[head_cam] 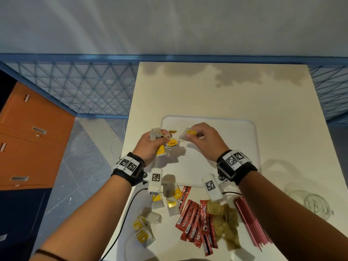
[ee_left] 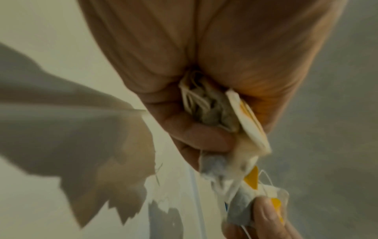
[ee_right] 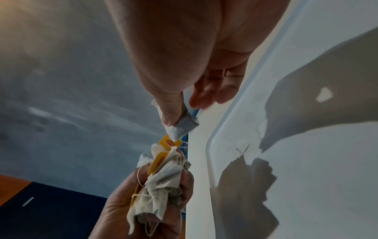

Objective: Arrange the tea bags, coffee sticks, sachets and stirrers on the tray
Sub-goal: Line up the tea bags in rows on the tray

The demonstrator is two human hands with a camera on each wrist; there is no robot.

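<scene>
My left hand (head_cam: 150, 143) grips a crumpled bunch of tea bags (head_cam: 165, 142) with yellow tags above the left side of the white tray (head_cam: 235, 147). My right hand (head_cam: 199, 136) pinches one tea bag (head_cam: 188, 134) between thumb and fingers, a little right of the bunch. The left wrist view shows the bunch (ee_left: 214, 110) packed in my fist. In the right wrist view the pinched bag (ee_right: 184, 124) hangs over the bunch (ee_right: 163, 181). Near the front edge lie more tea bags (head_cam: 165, 202), red coffee sticks (head_cam: 195, 221), brown sachets (head_cam: 227, 223) and pink stirrers (head_cam: 250, 223).
The tray sits on a white table (head_cam: 226, 91). A clear glass (head_cam: 316, 204) stands at the table's right edge. Cables (head_cam: 124, 219) run off the front left corner. An orange drawer cabinet (head_cam: 28, 138) and a blue mesh fence (head_cam: 84, 87) stand to the left.
</scene>
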